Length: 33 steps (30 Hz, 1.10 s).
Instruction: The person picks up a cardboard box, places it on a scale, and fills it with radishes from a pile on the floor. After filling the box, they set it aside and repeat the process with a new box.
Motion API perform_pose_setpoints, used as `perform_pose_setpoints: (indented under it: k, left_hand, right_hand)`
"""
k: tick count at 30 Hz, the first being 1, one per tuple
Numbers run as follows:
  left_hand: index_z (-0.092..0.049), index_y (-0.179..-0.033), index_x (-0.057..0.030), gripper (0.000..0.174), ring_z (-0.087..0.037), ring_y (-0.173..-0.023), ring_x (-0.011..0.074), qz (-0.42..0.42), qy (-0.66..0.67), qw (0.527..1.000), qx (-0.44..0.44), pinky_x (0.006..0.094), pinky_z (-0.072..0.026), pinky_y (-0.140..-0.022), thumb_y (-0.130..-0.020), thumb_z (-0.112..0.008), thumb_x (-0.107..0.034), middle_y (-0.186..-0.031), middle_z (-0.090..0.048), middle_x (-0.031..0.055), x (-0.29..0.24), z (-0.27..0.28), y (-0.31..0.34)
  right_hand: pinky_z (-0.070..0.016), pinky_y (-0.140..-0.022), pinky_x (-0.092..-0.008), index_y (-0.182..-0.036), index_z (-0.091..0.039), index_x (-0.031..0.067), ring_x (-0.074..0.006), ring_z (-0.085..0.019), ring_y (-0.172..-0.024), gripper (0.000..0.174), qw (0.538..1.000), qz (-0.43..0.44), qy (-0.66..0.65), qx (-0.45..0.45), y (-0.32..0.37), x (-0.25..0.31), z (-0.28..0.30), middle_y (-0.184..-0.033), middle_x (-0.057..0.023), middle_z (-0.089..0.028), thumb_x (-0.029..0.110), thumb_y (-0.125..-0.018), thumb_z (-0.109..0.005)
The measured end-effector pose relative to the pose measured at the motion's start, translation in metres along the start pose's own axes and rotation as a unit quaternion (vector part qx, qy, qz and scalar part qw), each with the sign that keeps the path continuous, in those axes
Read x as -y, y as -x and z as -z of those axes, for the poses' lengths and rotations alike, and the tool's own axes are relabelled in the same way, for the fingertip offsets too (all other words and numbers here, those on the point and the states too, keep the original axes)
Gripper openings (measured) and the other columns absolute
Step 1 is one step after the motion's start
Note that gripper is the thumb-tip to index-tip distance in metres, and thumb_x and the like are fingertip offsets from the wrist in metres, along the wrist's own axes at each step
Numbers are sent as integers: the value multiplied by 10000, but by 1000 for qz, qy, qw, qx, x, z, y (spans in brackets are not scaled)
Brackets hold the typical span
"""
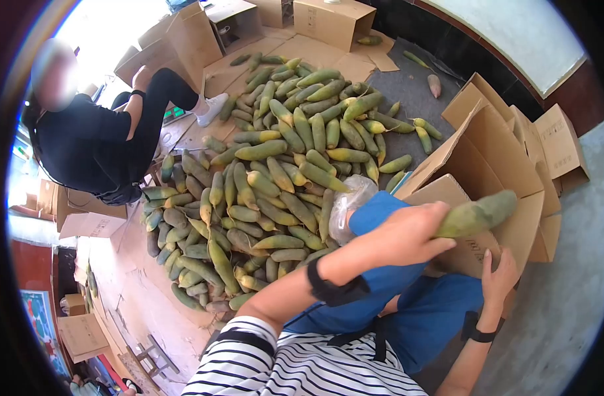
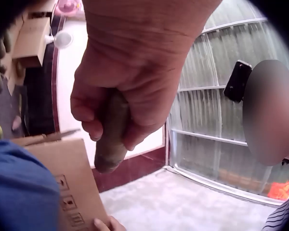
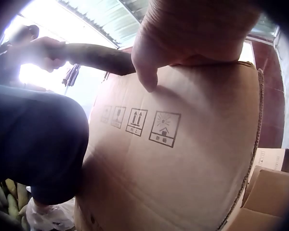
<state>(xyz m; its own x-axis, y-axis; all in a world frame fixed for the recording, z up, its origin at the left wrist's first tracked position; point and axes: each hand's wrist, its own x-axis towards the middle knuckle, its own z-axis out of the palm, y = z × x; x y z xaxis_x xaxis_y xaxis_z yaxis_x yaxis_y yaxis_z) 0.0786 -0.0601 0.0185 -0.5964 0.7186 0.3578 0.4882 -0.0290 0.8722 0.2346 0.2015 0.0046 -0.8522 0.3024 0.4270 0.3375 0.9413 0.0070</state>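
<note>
A long green radish (image 1: 477, 214) is gripped at one end by my left hand (image 1: 407, 231), above the open cardboard box (image 1: 457, 152). The left wrist view shows the fingers and thumb of my left hand (image 2: 130, 72) curled round the radish (image 2: 111, 139), whose tip points down. My right hand (image 1: 500, 274) holds the near edge of the box. In the right wrist view, the thumb of my right hand (image 3: 188, 38) lies over the outside of the printed box wall (image 3: 173, 168); its other fingers are hidden behind the edge. The radish (image 3: 96, 57) shows beside it.
A large pile of green radishes (image 1: 275, 185) covers the floor ahead and left. Beyond it, a person in dark clothes (image 1: 91, 142) sits at the left. More cardboard boxes (image 1: 332, 23) stand at the back, and others (image 1: 559, 142) at the right. My blue-clad knees flank the box.
</note>
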Motion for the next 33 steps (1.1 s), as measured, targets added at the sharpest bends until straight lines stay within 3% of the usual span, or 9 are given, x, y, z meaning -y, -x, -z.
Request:
perform_pose_setpoints:
  k: [4,8,13,23,26,28,30,32,33]
  left_hand:
    - [-495,-977,53,383,-600,-828,389,30,-65,997,39,443,-473,-721,-792,-665,-236,-829,-603,211,-17,-28,-50]
    - [-510,-927,66,378,-616,-776,390,23,-125,990,54,449,-489,-691,-744,-676,-220,-782,-613,206,-14,-47,-84]
    - [-649,-786,22,278,-647,-717,355,-10,-205,963,174,421,-515,-630,-646,-664,-217,-722,-646,176,-5,-53,-116]
    - [-727,-781,-49,244,-678,-771,281,-20,-290,906,309,378,-530,-653,-626,-647,-220,-773,-688,112,-4,-73,-161]
    - [-722,-867,-50,270,-652,-908,278,37,-254,904,342,387,-513,-757,-677,-649,-227,-893,-682,127,15,-79,-152]
    - [-671,-1026,-53,326,-576,-1051,311,-70,-234,963,113,419,-460,-882,-748,-650,-221,-1063,-625,155,23,-70,-127]
    - [-587,-1140,-49,362,-500,-1132,340,-145,-177,973,-23,448,-400,-956,-806,-635,-182,-1169,-553,170,20,-51,-94]
    - [-560,-1148,-29,377,-522,-1104,348,-168,-164,961,-147,439,-425,-939,-794,-656,-117,-1177,-546,167,25,-26,-45]
    - [-558,-1154,-22,384,-525,-1104,355,-117,-153,967,-166,433,-434,-935,-789,-658,-91,-1185,-543,169,30,-10,-17]
  right_hand:
    - [-448,-711,-439,-980,-556,8,-379,-574,-836,291,1000,8,11,0,3,1,2,-875,-182,-596,275,-871,-593]
    - [-440,-697,-448,-966,-557,7,-386,-564,-811,286,1000,17,0,-14,4,1,-1,-844,-183,-582,272,-865,-595]
    - [-438,-688,-446,-946,-554,8,-381,-566,-807,279,1000,6,-3,-1,4,-1,-2,-840,-180,-580,272,-866,-595]
    - [-435,-688,-449,-935,-558,6,-383,-568,-811,278,1000,-2,10,-17,3,-7,-10,-840,-183,-582,276,-877,-590]
    - [-436,-688,-448,-940,-563,5,-382,-570,-813,281,1000,-19,18,6,3,-5,-7,-849,-185,-588,279,-882,-589]
    - [-436,-687,-446,-943,-564,5,-381,-572,-814,286,1000,-11,19,-2,4,-4,-7,-854,-186,-591,284,-884,-590]
    - [-436,-685,-445,-945,-564,5,-380,-573,-814,290,1000,-4,16,-17,1,-3,-7,-859,-187,-594,288,-887,-591]
    - [-437,-684,-443,-956,-564,9,-376,-576,-813,295,1000,-18,-8,0,3,-4,-6,-865,-185,-598,296,-896,-585]
    - [-437,-684,-443,-956,-564,9,-376,-576,-813,295,1000,-17,-12,0,4,-4,-7,-865,-185,-598,296,-896,-585]
